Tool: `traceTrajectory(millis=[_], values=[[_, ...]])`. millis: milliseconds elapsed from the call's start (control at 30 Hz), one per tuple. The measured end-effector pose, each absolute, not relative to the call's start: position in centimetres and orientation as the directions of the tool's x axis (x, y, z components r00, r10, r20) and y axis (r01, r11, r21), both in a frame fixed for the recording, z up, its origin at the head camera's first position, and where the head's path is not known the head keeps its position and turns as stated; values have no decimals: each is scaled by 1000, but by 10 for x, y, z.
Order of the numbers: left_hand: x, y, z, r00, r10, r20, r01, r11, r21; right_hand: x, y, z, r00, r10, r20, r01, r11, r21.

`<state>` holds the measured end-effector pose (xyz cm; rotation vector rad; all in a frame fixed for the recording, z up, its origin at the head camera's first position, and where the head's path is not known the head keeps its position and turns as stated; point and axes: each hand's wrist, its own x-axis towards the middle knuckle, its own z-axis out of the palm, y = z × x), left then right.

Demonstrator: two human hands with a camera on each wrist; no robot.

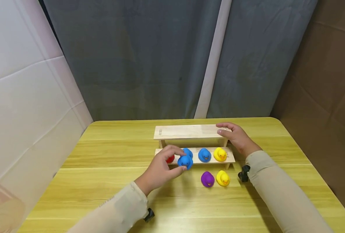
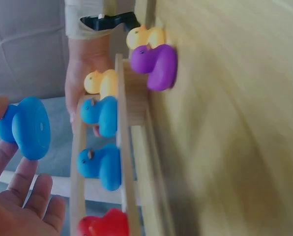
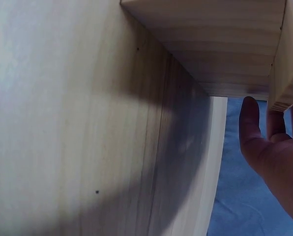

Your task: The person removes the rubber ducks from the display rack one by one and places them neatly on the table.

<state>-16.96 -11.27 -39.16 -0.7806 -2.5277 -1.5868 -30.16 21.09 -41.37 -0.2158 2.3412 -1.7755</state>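
My left hand (image 1: 163,165) pinches a blue toy duck (image 2: 31,129) between thumb and fingers, its flat underside showing in the left wrist view. It is held in front of the lower step of a two-level wooden rack (image 1: 184,132). On that step sit a red duck (image 2: 104,224), partly behind my left hand in the head view, a blue duck (image 2: 100,164), another blue duck (image 1: 204,155) and a yellow duck (image 1: 220,154). My right hand (image 1: 238,137) grips the right end of the upper board, fingers around its edge in the right wrist view.
A purple duck (image 1: 207,179) and a second yellow duck (image 1: 223,178) stand on the wooden table (image 1: 102,181) in front of the rack. Grey curtain (image 1: 131,64) hangs behind the table, with pale cloth (image 1: 29,97) at left and brown cloth (image 1: 321,97) at right.
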Motion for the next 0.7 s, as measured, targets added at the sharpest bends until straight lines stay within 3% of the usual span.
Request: traceTrajectory(millis=[700], values=[[-162, -96, -431, -856, 489, 166, 372, 360, 856, -301, 210, -413, -970, -237, -59, -4, 258, -966]])
